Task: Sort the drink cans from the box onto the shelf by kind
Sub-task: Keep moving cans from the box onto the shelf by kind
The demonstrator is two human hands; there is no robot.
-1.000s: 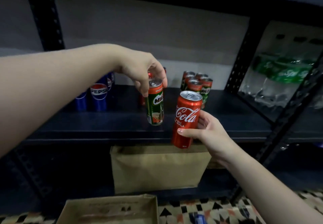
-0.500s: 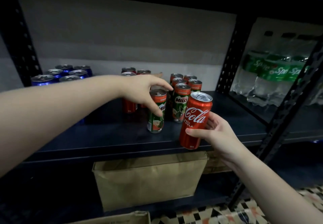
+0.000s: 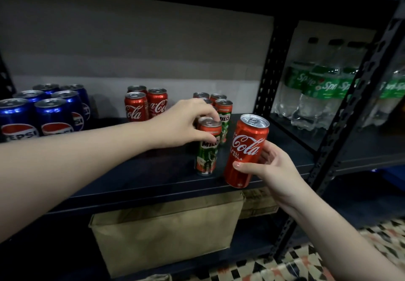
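Observation:
My left hand grips the top of a green Milo can that stands on the dark shelf, just in front of several other Milo cans. My right hand holds a tall red Coca-Cola can tilted slightly, in front of the shelf's front edge and right of that Milo can. Three red Coca-Cola cans stand at the back middle. Several blue Pepsi cans stand at the left.
Packs of Sprite bottles fill the neighbouring shelf bay beyond a black perforated upright. A tan cardboard box sits on the shelf below. Another black post rises at the right front. Patterned floor shows at bottom right.
My left hand has carried the Milo can rightwards, close to the Milo group, and set it on the shelf. My right hand has lifted the Coca-Cola can slightly. The view has swung left.

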